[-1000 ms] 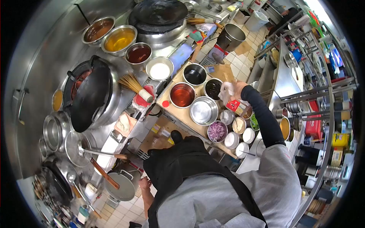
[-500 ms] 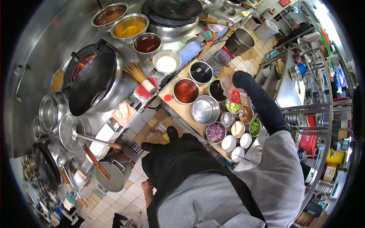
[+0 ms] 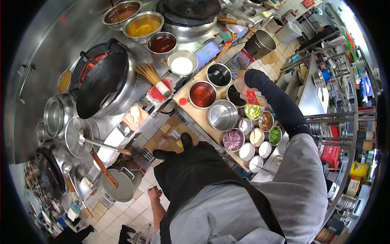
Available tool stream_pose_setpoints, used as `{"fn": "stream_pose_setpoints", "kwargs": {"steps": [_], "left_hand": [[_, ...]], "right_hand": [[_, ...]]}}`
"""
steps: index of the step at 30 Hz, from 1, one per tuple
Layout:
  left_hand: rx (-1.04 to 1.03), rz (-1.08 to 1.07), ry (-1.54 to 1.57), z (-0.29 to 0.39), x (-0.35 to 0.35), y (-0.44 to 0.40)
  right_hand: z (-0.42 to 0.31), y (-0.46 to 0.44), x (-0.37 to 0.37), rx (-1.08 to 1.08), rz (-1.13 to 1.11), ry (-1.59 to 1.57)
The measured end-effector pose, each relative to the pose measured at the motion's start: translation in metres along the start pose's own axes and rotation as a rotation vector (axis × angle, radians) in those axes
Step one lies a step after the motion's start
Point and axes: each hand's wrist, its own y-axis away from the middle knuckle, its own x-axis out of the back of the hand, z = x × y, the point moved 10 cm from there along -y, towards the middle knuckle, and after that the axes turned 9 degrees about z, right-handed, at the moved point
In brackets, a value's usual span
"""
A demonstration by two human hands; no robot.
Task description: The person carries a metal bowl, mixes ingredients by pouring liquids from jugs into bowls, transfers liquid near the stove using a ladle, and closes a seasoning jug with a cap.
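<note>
My right hand (image 3: 240, 81) is closed around a packet with a red label (image 3: 255, 98), above the pot of dark sauce (image 3: 235, 96) and the pot of chopped green vegetable (image 3: 252, 111). Its fingers are partly hidden by the dark sleeve. Close by stand a pot of red liquid (image 3: 202, 94), a pot of black liquid (image 3: 219, 75) and a bare metal pot (image 3: 222, 115). Chopped red onion (image 3: 233, 140) and chopped greens (image 3: 275, 135) sit in their own pots. My left hand (image 3: 154, 192) hangs low beside my apron, fingers curled, nothing visible in it.
A wok (image 3: 101, 87) leans over a glowing burner at left, a bamboo brush (image 3: 152, 78) beside it. Bowls of yellow oil (image 3: 144, 27) and white stuff (image 3: 181, 65) line the counter. A large lidded pot (image 3: 122, 185) stands near my left hand. Metal shelving (image 3: 343, 112) is at right.
The view has shifted slightly, moving the pots a little to the right in it. My left hand has moved outward from my apron. My right hand keeps the packet over the pots.
</note>
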Motion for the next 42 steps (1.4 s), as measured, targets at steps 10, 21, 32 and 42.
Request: {"fn": "stream_pose_setpoints", "kwargs": {"steps": [10,21,32,42], "left_hand": [[-0.006,-0.002,-0.011,0.008,-0.005,-0.015],[0.033,-0.058,-0.001,-0.015,-0.025,-0.014],[-0.601,-0.37,-0.32,0.206,-0.131,0.155],[-0.382,-1.349,-0.362,0.243,-0.449,0.412]], "right_hand": [[-0.009,0.028,0.033,-0.02,0.068,0.11],[0.017,0.041,0.048,-0.047,0.147,-0.029],[0.051,0.041,-0.015,-0.022,0.159,-0.195],[0.088,0.049,-0.032,-0.157,0.247,-0.315]]}}
